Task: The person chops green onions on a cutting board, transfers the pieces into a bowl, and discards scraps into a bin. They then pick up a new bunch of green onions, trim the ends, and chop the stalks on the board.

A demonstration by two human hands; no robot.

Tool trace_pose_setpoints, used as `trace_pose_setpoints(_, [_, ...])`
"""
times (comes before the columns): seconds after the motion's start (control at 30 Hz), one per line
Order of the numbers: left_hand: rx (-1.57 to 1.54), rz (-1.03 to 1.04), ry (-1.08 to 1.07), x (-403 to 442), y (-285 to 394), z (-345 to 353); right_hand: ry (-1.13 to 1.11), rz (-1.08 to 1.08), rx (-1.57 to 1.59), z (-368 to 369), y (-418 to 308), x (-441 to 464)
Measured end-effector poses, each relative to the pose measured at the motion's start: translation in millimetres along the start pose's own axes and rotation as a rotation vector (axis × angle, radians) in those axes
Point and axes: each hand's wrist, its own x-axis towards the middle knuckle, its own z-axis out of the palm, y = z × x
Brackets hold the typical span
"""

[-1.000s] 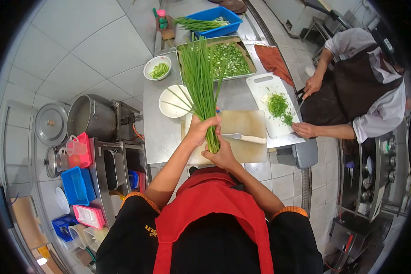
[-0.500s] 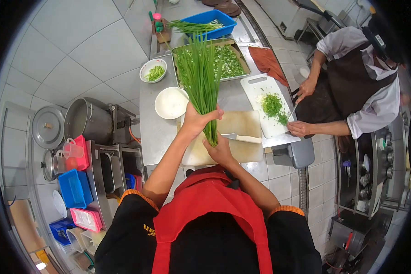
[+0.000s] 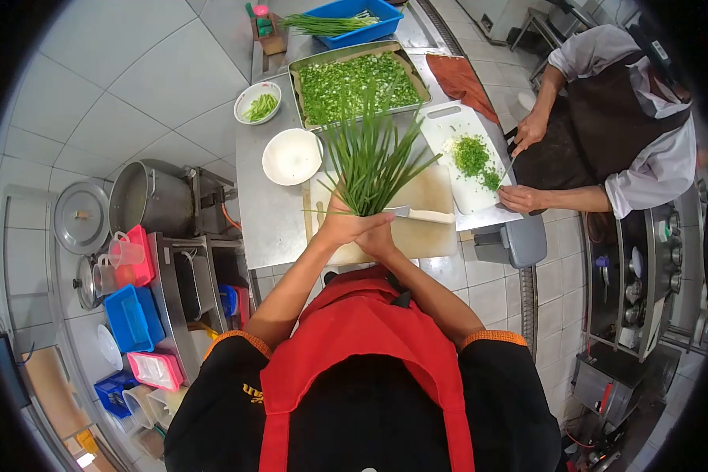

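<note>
On the left, a large metal pot (image 3: 171,211) stands with a round metal lid (image 3: 83,228) just beside it, and nearer come clear plastic jugs (image 3: 123,251) against something red, a blue basket (image 3: 134,318), a white plate (image 3: 108,346) and a pink-rimmed tray (image 3: 155,370). A rust-coloured cloth (image 3: 458,81) lies at the far right of the steel table (image 3: 263,224). Further right are a grey bin (image 3: 528,240), a person in a dark brown apron (image 3: 606,118) and, nearer, a metal rack (image 3: 643,315) holding small items.
</note>
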Motion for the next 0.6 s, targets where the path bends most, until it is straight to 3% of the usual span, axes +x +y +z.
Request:
trace_pose_setpoints(0.07, [0.059,-0.031,-0.064,6,4,-2,-0.014,-0.092,-0.147,0,3,5])
trace_pose_setpoints(0.13, [-0.002,-0.056,0.075,13,8,-2,-0.096,0.039,-0.064,-5,0,11])
trace_pose_setpoints(0.17, [0.058,-0.246,0.028,20,19,-12,-0.1,0.045,-0.064,-13,-18,20])
trace_pose_setpoints(0.2, [0.054,-0.252,0.031,27,24,-20,-0.364,0.286,0.107,-26,-47,34])
trace_pose_setpoints(0.23, [-0.202,-0.27,0.112,35,27,-27,-0.624,0.528,0.281,-36,-63,44])
trace_pose_setpoints(0.27, [-0.457,-0.284,0.193,41,31,-34,-0.624,0.533,0.28,-41,-64,50])
trace_pose_setpoints(0.33, [-0.624,-0.286,0.248,49,43,-49,-0.778,0.743,0.978,-53,-63,60])
trace_pose_setpoints(0.4, [-0.792,-0.282,0.303,53,51,-61,-0.785,0.688,1.033,-64,-90,66])
trace_pose_setpoints(0.6, [-1.065,-0.12,0.081,49,57,-74,-0.793,0.811,1.173,-66,-117,74])
